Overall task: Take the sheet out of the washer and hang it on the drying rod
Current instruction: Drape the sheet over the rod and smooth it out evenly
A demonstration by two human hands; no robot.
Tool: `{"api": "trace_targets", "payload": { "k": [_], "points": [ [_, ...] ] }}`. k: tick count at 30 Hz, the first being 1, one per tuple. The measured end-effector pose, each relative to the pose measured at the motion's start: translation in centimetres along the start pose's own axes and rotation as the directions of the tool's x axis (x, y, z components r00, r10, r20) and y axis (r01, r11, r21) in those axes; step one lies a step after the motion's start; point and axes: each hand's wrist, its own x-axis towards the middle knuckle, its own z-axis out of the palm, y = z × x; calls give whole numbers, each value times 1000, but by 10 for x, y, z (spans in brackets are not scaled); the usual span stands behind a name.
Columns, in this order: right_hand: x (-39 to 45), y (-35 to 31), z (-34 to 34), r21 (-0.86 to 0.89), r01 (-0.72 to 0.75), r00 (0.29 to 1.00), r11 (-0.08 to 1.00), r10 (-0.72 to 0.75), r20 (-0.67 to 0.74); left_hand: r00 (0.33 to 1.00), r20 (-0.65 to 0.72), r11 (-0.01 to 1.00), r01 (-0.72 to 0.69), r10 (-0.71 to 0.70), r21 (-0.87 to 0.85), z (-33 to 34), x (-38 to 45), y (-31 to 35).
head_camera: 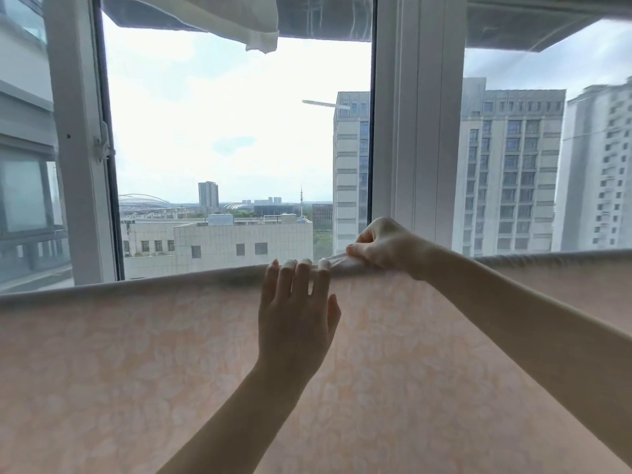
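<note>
While the sheet hangs draped over the drying rod, filling the lower half of the view w/ its fold running edge to edge in front of the window frame, the risk now is slippage: the open window is right behind it, so a gust, or more cloth on one side than the other, could drag it off the rod. Left hand lies flat, fingers straight, tips pressing the fold. Right hand is curled, pinching what looks like a clear clip or a tuck of fabric at the top edge, can't tell which, too blurry. If that pinch lets go before the cloth is secured, the top could bunch or creep sideways. The rod itself is hidden under the fold. As for looks: pale peach-pink, faint white leaf or petal print, thin enough to glow w/ backlight, smooth, few creases, spread wide. Another bit of white cloth hangs overhead, well apart.
</note>
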Motion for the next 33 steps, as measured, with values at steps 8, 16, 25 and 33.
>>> {"api": "trace_targets", "payload": {
  "k": [8, 16, 25, 33],
  "points": [
    [-8, 17, -7, 25, 114, 991, 993, -112, -80, 998, 48, 999, -45, 43, 22, 5, 7, 22],
    [-15, 38, -17, -98, 258, 961, 961, -266, -72, 997, 67, 998, -29, 26, 56, 3, 6, 21],
    [-32, 75, -39, -204, 435, 891, 877, -451, -38, 990, 137, 992, 17, -34, 125, -4, 8, 18],
    [-26, 88, -30, -238, 495, 810, 836, -543, -222, 986, 165, 979, -23, -10, 201, -9, 10, 20]
  ]
}}
